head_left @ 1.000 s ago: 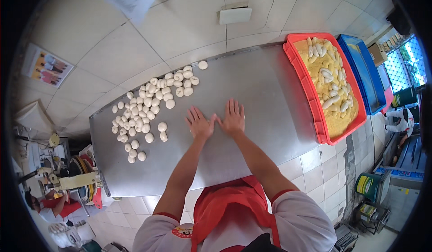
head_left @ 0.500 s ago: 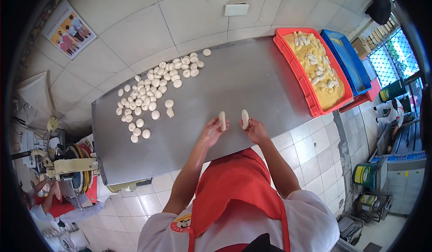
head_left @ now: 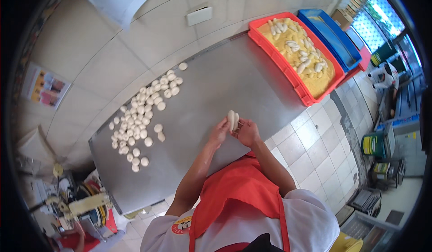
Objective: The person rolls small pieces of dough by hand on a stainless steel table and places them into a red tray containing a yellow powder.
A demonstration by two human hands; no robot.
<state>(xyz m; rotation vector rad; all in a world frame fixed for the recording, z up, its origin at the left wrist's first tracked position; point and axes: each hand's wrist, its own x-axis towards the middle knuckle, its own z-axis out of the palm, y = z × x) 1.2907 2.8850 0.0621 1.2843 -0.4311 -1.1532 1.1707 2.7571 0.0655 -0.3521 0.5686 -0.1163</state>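
Note:
Two pale, finger-shaped dough pieces (head_left: pixel 232 119) are side by side between my hands, above the grey metal table (head_left: pixel 193 103). My left hand (head_left: pixel 220 132) grips the one nearer it, fingers closed. Against the other, my right hand (head_left: pixel 247 132) is closed with bent fingers. The hands almost meet near the table's front edge. To the left lie many round white dough balls (head_left: pixel 139 112), bunched together. Two pieces (head_left: pixel 158 128) sit slightly apart from that bunch.
At the table's right end is a red tray (head_left: pixel 284 66) of yellow crumbs with shaped dough pieces on top. A blue tray (head_left: pixel 335 42) stands beyond it. A tiled wall runs behind the table. A machine (head_left: pixel 87 202) and a person's arm (head_left: pixel 81 238) are at lower left.
My hands have come together, bringing the two dough pieces from apart to side by side. The whole view has turned, so table and trays appear tilted and shifted left.

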